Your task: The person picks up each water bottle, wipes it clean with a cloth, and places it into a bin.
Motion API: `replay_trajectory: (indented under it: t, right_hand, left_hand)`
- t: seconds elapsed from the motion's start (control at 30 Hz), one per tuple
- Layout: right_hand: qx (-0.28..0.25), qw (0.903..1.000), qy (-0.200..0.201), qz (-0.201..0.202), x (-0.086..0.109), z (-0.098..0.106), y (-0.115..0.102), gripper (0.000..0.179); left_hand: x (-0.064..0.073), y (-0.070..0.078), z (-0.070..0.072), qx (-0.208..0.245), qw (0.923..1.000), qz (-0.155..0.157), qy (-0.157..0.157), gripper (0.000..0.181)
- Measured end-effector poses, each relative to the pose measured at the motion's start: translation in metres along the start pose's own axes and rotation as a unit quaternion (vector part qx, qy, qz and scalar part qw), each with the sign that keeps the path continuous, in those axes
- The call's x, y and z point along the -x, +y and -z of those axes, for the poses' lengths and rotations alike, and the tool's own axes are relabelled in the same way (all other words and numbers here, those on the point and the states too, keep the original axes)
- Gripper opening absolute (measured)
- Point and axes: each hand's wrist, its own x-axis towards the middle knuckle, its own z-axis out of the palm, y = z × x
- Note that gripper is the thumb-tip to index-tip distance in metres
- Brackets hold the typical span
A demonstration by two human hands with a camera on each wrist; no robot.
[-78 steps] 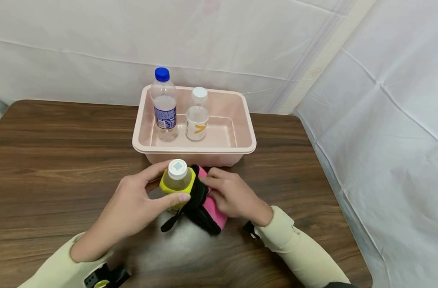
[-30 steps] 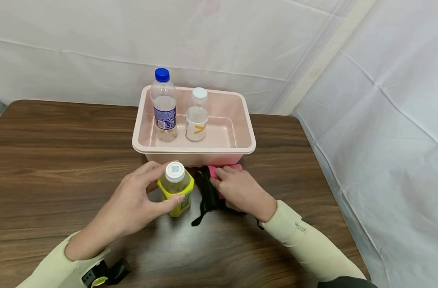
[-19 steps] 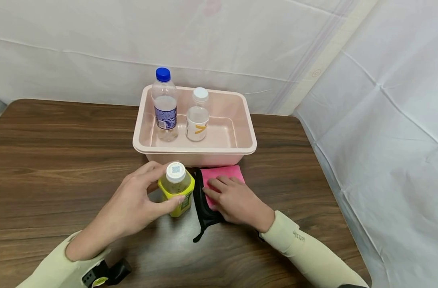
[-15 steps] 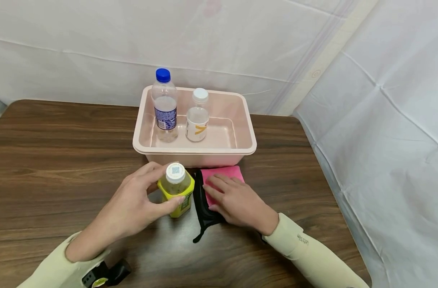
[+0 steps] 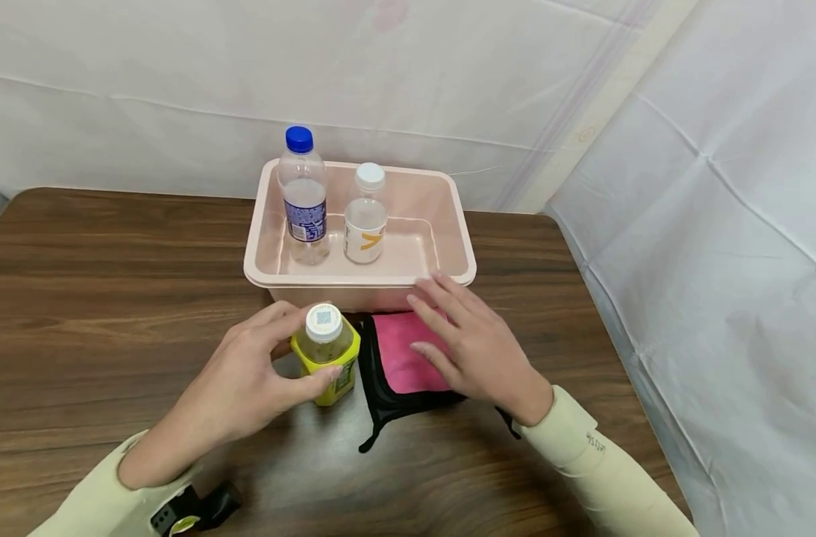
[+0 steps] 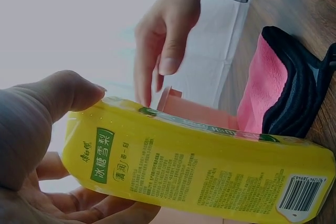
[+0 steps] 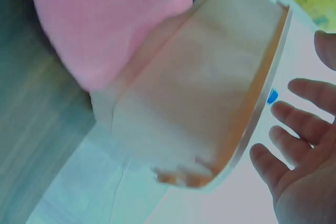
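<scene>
Between thumb and fingers, my left hand [image 5: 243, 384] holds a yellow-labelled drink bottle [image 5: 327, 365] with a white cap, upright on the table. The left wrist view shows the bottle's [image 6: 210, 166] printed label and barcode. Right of it lies a folded pink cloth [image 5: 404, 354] with black edging and loops, close to the tub's front wall. My right hand [image 5: 485, 347] hovers over the cloth's right side, fingers spread and holding nothing. In the right wrist view, that hand's fingers [image 7: 302, 121] are extended beside the tub, apart from the pink cloth [image 7: 115, 19].
A pale pink plastic tub [image 5: 361, 280] stands behind the cloth and bottle. Inside it, upright, are a clear bottle with a blue cap [image 5: 306, 216] and a clear bottle with a white cap [image 5: 365, 231]. White sheeting [image 5: 247, 67] hangs behind the wooden table [image 5: 113, 298].
The cloth, first bunched against the yellow bottle, came away to the right and was spread flatter. My right hand has since lifted off it and moved right. My left hand stays on the bottle.
</scene>
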Motion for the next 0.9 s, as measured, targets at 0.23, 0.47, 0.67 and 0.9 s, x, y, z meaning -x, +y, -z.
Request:
replay_trajectory:
  t: [0.23, 0.47, 0.67, 0.9]
  right_hand:
    - [-0.010, 0.9975, 0.033, -0.062, -0.004, 0.004, 0.024, 0.056]
    - [-0.032, 0.9912, 0.055, -0.116, -0.001, 0.001, 0.042, 0.056]
    - [-0.039, 0.9848, 0.053, -0.161, -0.001, 0.002, 0.049, 0.059]
    - [-0.149, 0.9604, 0.057, -0.228, -0.008, 0.002, 0.059, 0.046]
  left_hand:
    - [-0.001, 0.000, 0.000, 0.000, 1.0000, 0.003, -0.004, 0.049]
    - [-0.002, 0.001, -0.002, 0.002, 1.0000, -0.008, -0.003, 0.050]
    - [-0.002, 0.001, -0.001, 0.000, 0.9999, -0.007, -0.008, 0.052]
    - [0.000, 0.001, 0.001, -0.012, 0.9998, -0.013, 0.003, 0.046]
